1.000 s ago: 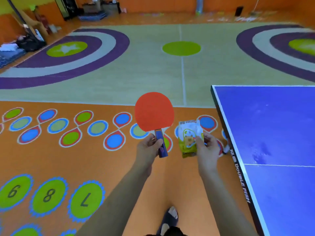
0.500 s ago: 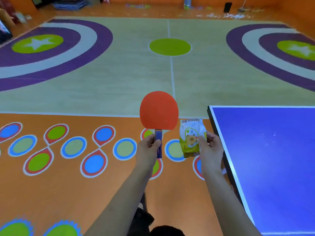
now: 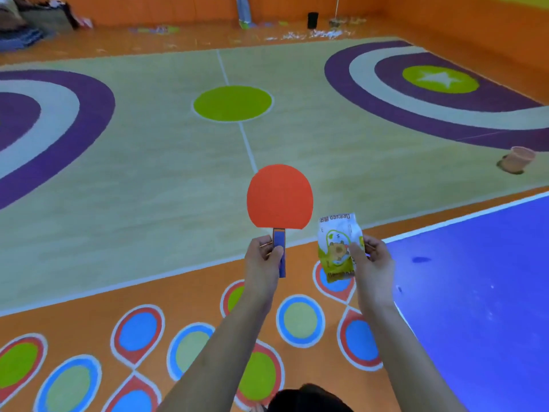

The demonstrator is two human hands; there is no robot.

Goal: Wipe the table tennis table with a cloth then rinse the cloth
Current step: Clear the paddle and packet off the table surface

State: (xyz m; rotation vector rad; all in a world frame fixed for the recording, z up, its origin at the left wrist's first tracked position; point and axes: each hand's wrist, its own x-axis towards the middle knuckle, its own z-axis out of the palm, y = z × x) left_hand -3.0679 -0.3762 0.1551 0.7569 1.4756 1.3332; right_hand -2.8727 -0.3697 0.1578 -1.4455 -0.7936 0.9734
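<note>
My left hand [image 3: 264, 260] grips the blue handle of a red table tennis paddle [image 3: 279, 197], held upright over the floor. My right hand [image 3: 372, 263] pinches a small white, green and yellow snack packet [image 3: 338, 245] beside the paddle. The blue table tennis table [image 3: 481, 292] fills the lower right, its white-edged corner just under my right hand, with a few dark spots on its top. No cloth shows in the view.
A pink bucket [image 3: 518, 159] stands on the floor at the far right. The painted gym floor with coloured circles and rings spreads ahead. Clutter and a dark bin [image 3: 312, 19] line the far orange wall.
My view has swung to the left, so the table has slid toward the lower right and the pink bucket has come into sight. Both hands keep their holds, carried slightly right.
</note>
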